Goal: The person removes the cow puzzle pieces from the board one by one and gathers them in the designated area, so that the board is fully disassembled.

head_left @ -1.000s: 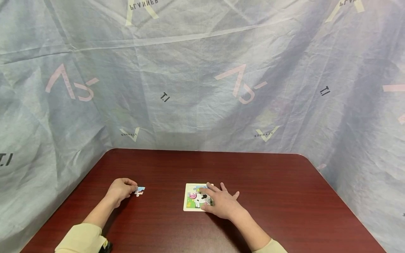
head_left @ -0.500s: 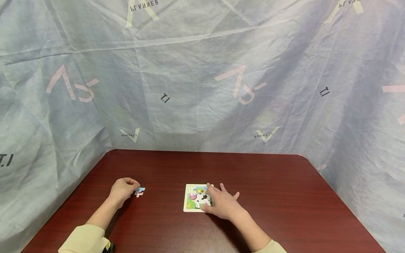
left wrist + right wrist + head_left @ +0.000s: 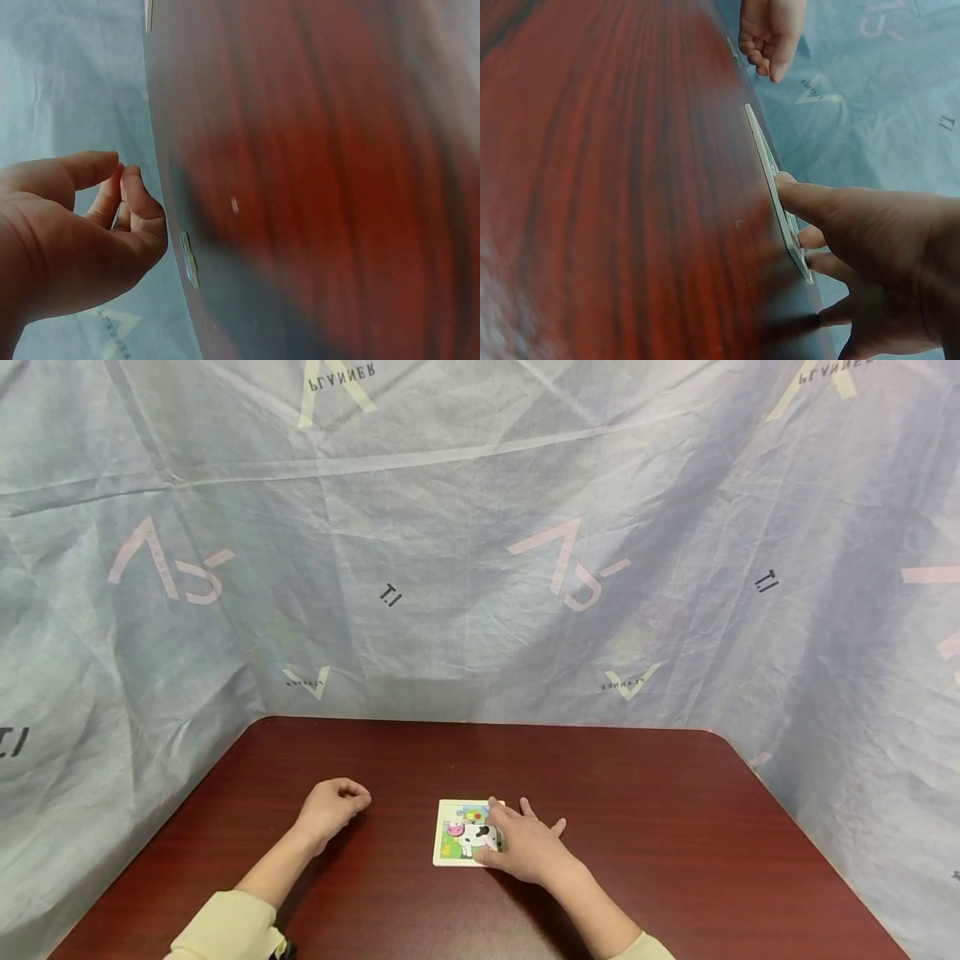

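A square cow picture puzzle (image 3: 455, 847) in a pale frame lies flat on the dark red table. My right hand (image 3: 525, 843) rests over its right side, fingers spread, and the right wrist view has the thumb (image 3: 802, 193) on the frame's edge. Left of the puzzle my left hand (image 3: 330, 814) hovers above the table. Its thumb and fingers are curled, with the tips together; no object shows between them in the left wrist view. A small flat puzzle piece (image 3: 189, 259) lies on the table below that hand. The head view hides this piece behind the hand.
The brown-red table (image 3: 637, 810) has rounded far corners. Grey printed cloth (image 3: 465, 568) hangs behind it and at both sides.
My left hand has moved right, away from the small piece at the left, and now covers that spot in the head view. My right hand has stayed on the puzzle.
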A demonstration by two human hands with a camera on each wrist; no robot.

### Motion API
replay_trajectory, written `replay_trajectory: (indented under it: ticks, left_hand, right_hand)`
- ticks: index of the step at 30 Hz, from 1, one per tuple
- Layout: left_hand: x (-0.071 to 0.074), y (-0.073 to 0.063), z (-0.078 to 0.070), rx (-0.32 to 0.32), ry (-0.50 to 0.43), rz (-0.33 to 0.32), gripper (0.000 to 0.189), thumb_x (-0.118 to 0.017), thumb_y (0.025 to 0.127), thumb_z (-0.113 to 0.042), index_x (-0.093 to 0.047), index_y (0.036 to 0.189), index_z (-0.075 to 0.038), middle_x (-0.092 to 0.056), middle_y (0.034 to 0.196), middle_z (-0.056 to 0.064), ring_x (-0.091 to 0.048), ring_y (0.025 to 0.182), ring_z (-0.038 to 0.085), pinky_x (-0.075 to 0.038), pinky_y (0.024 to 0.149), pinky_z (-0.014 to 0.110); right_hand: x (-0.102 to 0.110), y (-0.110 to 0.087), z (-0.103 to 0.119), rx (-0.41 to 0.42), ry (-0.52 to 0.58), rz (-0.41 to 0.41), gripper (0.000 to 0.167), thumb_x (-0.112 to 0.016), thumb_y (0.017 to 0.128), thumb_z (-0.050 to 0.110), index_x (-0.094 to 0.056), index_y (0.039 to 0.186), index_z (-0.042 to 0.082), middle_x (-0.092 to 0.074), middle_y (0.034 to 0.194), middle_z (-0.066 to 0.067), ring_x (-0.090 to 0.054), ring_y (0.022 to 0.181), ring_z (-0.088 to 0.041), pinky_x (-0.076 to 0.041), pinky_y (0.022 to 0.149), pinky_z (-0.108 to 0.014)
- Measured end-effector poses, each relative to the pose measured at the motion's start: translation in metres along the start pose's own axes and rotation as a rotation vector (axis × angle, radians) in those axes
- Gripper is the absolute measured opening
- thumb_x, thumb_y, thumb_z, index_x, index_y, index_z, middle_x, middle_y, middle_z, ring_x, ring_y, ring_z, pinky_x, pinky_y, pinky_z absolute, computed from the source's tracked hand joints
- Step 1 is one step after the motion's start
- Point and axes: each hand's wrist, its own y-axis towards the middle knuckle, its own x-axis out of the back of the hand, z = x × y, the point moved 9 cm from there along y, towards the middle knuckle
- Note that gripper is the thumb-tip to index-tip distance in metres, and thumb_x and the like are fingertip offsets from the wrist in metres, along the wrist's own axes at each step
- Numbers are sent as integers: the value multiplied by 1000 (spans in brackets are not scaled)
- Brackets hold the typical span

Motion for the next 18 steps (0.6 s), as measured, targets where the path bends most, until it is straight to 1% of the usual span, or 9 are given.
replay_trajectory:
  ticks: [5,9,14,18]
  left_hand:
    - [-15,0,-7,-13,-23,22,9,-67,95,-7,-68,100,1,-62,86,8,-57,81,25,-46,67,36]
    - [-26,1,-13,-19,-21,24,6,-68,93,-6,-69,97,-1,-62,85,6,-55,79,22,-45,67,34]
    - [-39,3,-20,-37,-25,24,5,-70,90,-5,-70,93,-1,-62,79,4,-55,74,20,-45,65,32]
    - [-49,3,-24,-51,-13,36,4,-71,90,-5,-70,91,-1,-61,79,4,-54,71,19,-44,63,32]
  right_hand:
    - [1,-1,1,2,0,0,54,-75,90,46,-59,133,19,-46,155,-5,-33,142,-50,-16,85,-91]
    - [2,-1,1,0,-2,1,55,-75,90,46,-59,135,18,-46,155,-6,-33,142,-50,-16,84,-91]
    - [0,1,-1,-1,-5,5,51,-75,90,46,-60,130,19,-45,156,-4,-32,142,-49,-16,84,-92]
    - [-1,1,-1,-4,-3,10,48,-75,90,47,-61,127,20,-44,156,-4,-32,143,-49,-16,84,-91]
